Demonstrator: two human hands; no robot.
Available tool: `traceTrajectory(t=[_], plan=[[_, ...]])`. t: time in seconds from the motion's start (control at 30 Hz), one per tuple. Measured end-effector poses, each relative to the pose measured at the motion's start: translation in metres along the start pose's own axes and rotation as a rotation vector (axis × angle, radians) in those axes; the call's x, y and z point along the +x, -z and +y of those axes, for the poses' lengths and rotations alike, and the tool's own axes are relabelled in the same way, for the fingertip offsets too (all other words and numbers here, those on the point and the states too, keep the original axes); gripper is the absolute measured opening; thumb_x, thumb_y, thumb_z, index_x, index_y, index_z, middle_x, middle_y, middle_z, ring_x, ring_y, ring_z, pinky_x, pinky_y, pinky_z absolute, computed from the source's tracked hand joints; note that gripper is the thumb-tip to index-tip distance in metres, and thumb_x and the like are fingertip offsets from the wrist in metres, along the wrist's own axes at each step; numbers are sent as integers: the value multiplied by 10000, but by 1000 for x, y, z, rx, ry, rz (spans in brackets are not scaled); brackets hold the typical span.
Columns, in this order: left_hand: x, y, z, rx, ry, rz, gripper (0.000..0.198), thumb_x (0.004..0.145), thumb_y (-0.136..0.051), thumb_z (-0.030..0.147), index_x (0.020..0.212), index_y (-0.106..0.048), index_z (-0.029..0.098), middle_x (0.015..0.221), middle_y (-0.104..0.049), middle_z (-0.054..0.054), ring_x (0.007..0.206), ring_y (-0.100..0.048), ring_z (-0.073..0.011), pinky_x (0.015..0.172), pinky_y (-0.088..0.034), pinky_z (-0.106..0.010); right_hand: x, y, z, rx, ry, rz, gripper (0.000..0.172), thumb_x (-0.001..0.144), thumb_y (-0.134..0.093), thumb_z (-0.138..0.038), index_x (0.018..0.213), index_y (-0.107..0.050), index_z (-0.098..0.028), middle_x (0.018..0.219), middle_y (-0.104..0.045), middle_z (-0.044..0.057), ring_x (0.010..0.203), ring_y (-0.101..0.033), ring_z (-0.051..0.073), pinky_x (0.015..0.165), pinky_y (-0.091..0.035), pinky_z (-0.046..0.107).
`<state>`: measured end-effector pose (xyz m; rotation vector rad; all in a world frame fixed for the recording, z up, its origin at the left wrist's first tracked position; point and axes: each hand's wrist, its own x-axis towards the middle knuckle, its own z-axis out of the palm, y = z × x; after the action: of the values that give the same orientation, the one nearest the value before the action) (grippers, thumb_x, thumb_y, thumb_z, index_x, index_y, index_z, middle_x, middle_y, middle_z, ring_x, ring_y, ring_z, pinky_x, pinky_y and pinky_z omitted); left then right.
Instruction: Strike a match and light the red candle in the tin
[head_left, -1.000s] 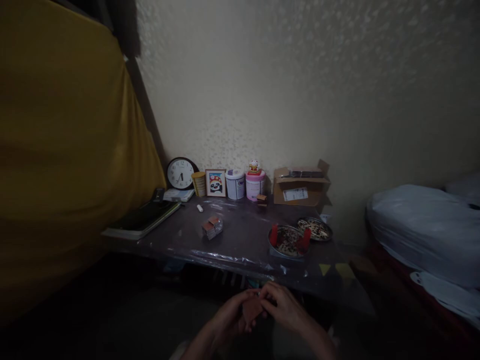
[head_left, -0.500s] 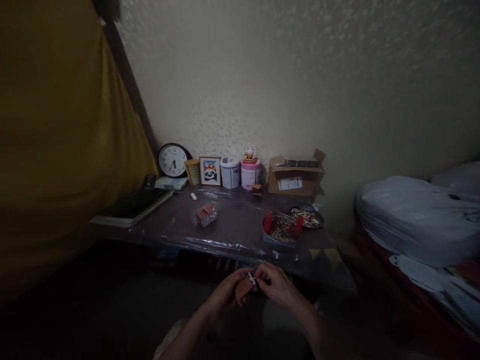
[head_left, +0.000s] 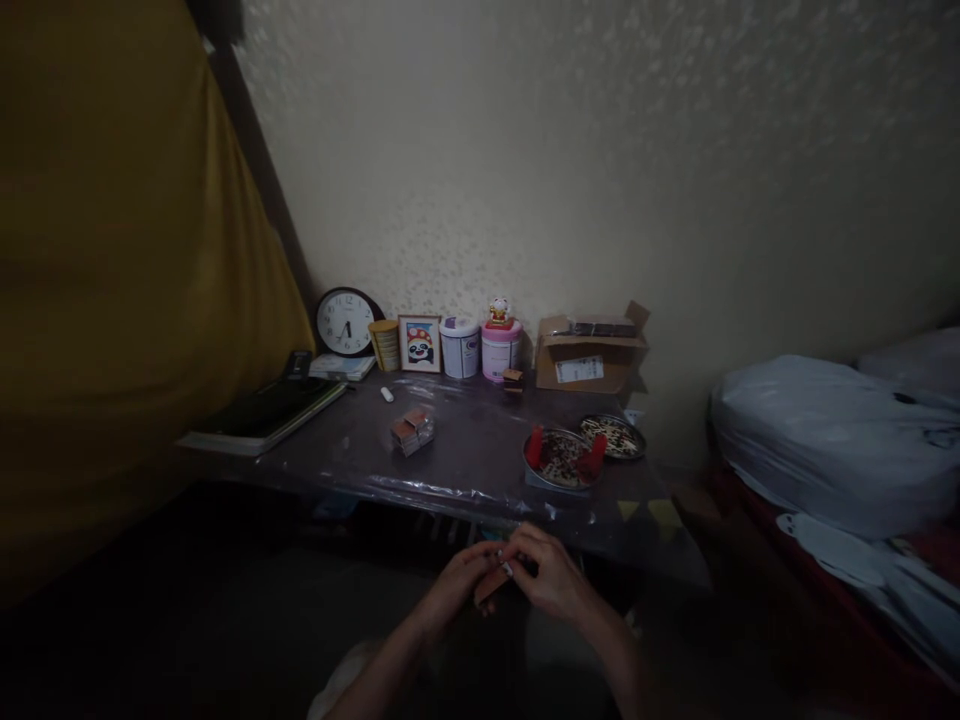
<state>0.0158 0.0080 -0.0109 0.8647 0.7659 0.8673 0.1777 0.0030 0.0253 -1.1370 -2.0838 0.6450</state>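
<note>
Two bare hands: at lower centre of the frame, meeting over a small flat reddish-brown box (head_left: 491,587).
Left hand (head_left: 456,583): gripping the box, apparently to steady it.
Right hand (head_left: 551,578): fingers bent together at a small white piece (head_left: 506,568) on the box's upper end; pinching or only touching, one cannot tell.
Clear-wrapped bundle of reddish-brown boxes (head_left: 411,432): left of centre, on the dark plastic-covered table (head_left: 472,460), probably within easy reach.
Round metal-rimmed dish (head_left: 526,462): right of centre, holding dark-and-pale bits and red upright pieces.
Second metal-rimmed dish (head_left: 643,446): just behind it, to the right, full of pale thin pieces.
Open brown cardboard carton (head_left: 551,373): centre right, dark wrapped packs at its top, perhaps set against the wall (head_left: 450,150) to save space.
White tub with pink lid (head_left: 501,357): centre, contents hidden.
</note>
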Motion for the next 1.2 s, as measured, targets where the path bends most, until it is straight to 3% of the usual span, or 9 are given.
traceTrajectory(t=[0.3, 0.5, 0.67, 0.83, 1.03, 1.2], plan=[[-3, -5, 7, -38, -61, 47, 283, 676, -656, 337, 874, -662, 135, 617, -616, -14, 442, -489, -91, 417, -336, -202, 6, 3, 3, 348, -144, 83, 89, 750, -618, -243, 698, -661, -185, 714, -614, -5, 720, -597, 146, 685, -461, 256], [-2, -8, 13, -87, -123, 144, 247, 687, -620, 295, 878, -649, 141, 604, -609, -1, 423, -469, -86, 398, -308, -208, 10, 10, 2, 739, -320, 194, 258, 704, -659, -425, 762, -627, -176, 846, -670, 41, 707, -661, 181, 677, -512, 311], [1, -9, 13, -132, -173, 201, 219, 667, -595, 288, 836, -619, 150, 558, -578, 16, 413, -451, -91, 399, -298, -212, 11, 0, 3, 521, -247, 236, 259, 762, -582, -451, 743, -587, -192, 747, -655, 28, 713, -651, 191, 695, -505, 314], [2, -8, 12, -131, -230, 252, 157, 683, -589, 330, 716, -569, 178, 551, -546, 35, 439, -449, -96, 441, -311, -222, 6, -15, -6, 157, -104, 164, 126, 832, -523, -308, 854, -598, -209, 830, -626, 31, 802, -599, 175, 743, -469, 279], [4, -8, 13, -66, -312, 323, 180, 657, -631, 338, 631, -535, 188, 527, -520, 52, 499, -479, -119, 496, -338, -235, -1, -30, -21, 62, -80, 109, 148, 753, -612, -215, 894, -572, -232, 890, -593, 15, 845, -566, 176, 777, -452, 274], [5, -10, 11, -32, -368, 319, 222, 646, -664, 394, 684, -578, 194, 607, -556, 50, 604, -519, -134, 601, -391, -245, 0, -31, -13, 29, -113, 137, 196, 739, -595, -199, 931, -565, -223, 879, -599, 20, 817, -574, 177, 755, -466, 281]])
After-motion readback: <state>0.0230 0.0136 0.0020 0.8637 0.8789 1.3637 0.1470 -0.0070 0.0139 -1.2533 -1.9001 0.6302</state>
